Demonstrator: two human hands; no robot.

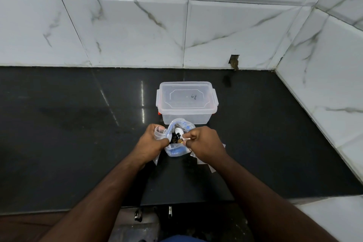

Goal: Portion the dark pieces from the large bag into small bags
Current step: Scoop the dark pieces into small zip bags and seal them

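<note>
While curled: left hand (152, 139) fingers round a small bag (159, 132), right hand (203, 142) fingers pinching the white spoon (179, 131).

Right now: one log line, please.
left hand: grips small bag | right hand: pinches white scoop over large bag | lidded box: behind

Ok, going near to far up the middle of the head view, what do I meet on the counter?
Near counter edge → large bag of dark pieces, with the left hand and right hand holding it at either side → lidded clear plastic box → tiled wall.
</note>
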